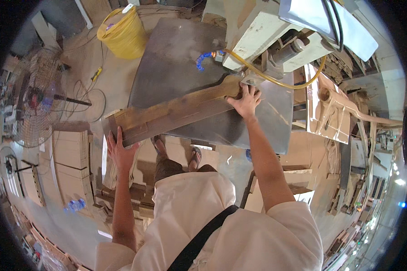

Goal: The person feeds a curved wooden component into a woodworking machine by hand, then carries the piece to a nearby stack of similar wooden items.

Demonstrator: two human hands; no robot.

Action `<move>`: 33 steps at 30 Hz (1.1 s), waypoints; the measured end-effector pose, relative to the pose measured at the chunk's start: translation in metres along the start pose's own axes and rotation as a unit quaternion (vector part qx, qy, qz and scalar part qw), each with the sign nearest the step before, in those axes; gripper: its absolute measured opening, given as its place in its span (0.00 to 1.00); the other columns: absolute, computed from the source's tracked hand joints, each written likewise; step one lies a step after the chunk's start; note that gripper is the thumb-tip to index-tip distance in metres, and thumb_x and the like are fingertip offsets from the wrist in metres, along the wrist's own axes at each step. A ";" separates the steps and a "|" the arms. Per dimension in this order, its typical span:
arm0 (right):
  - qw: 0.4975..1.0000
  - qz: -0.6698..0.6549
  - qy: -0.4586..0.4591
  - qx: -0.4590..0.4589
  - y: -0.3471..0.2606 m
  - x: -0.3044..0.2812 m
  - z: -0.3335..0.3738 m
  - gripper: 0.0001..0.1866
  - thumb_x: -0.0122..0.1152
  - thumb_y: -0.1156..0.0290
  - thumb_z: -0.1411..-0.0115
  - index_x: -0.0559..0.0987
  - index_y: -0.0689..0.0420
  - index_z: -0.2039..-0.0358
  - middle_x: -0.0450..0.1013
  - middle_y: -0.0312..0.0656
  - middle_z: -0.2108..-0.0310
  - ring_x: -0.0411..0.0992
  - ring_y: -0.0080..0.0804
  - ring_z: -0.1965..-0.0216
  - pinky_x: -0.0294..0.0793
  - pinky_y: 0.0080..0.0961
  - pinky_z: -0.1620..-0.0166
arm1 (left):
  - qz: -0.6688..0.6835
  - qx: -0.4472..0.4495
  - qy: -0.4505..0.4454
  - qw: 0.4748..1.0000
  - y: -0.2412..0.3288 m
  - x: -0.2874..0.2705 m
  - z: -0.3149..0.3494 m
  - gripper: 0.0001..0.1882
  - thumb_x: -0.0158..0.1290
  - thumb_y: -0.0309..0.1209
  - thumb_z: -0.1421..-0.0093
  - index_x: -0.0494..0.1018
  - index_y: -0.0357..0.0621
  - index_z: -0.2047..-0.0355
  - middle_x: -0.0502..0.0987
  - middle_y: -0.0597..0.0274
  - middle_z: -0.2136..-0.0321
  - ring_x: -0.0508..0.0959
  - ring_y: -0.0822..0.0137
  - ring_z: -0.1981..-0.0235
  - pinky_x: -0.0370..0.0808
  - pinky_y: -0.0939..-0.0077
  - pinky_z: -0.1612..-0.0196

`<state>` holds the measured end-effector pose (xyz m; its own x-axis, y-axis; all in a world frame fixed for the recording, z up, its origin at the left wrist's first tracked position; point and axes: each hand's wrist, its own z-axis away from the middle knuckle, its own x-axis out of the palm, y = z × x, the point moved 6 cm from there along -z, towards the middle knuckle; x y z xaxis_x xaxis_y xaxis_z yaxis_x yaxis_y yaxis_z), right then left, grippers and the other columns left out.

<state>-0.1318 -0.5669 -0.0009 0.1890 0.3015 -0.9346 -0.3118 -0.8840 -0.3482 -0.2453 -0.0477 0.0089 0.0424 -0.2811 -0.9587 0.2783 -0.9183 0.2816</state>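
Observation:
A long brown wooden piece point(176, 111) lies aslant across the dark flat machine table point(176, 58). Its right end is shaped and widens; its left end reaches past the table's edge. My left hand point(120, 150) holds that left end, fingers up on the near face and thumb apart. At the other end my right hand point(246, 102) grips the wood, with the thumb on the near side and the fingers bent over the top. Just beyond its fingertips is the machine's head point(280, 56), with a metal part low over the wood. Whatever touches the wood there is hidden.
A blue jointed nozzle point(203, 58) and a yellow hose point(276, 80) hang near the machine head. A yellow sack point(126, 36) stands at the far left, a caged fan point(36, 97) nearer. Stacked boards point(70, 158) lie left, and a brown-wrapped duct point(332, 101) is at right.

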 end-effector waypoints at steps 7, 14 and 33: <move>0.999 -0.011 -0.040 -0.032 0.015 0.009 -0.016 0.51 0.78 0.45 0.64 0.70 0.48 0.38 0.51 0.60 0.32 0.38 0.75 0.31 0.39 0.73 0.34 | 0.004 -0.026 0.035 0.999 0.006 0.008 0.051 0.52 0.70 0.50 0.57 0.60 0.70 0.31 0.56 0.50 0.31 0.55 0.43 0.31 0.55 0.38 0.35; 0.987 -0.001 -0.086 -0.136 0.040 0.017 -0.043 0.58 0.77 0.42 0.63 0.63 0.49 0.32 0.45 0.61 0.30 0.33 0.73 0.29 0.35 0.68 0.32 | 0.023 -0.086 0.009 0.996 0.044 0.008 0.152 0.48 0.70 0.42 0.57 0.64 0.67 0.33 0.61 0.50 0.34 0.62 0.41 0.37 0.60 0.42 0.38; 0.969 -0.052 -0.108 -0.215 0.066 0.017 -0.076 0.44 0.80 0.60 0.60 0.72 0.57 0.41 0.77 0.46 0.51 0.72 0.41 0.46 0.59 0.35 0.37 | 0.094 -0.028 -0.056 0.994 0.069 0.015 0.191 0.47 0.73 0.38 0.58 0.67 0.59 0.35 0.50 0.35 0.30 0.51 0.36 0.30 0.59 0.47 0.33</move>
<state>-0.0782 -0.6476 -0.0345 -0.0161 0.4235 -0.9057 0.1242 -0.8980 -0.4221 -0.4090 -0.1685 0.0214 -0.0081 -0.4779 -0.8784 0.3282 -0.8310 0.4491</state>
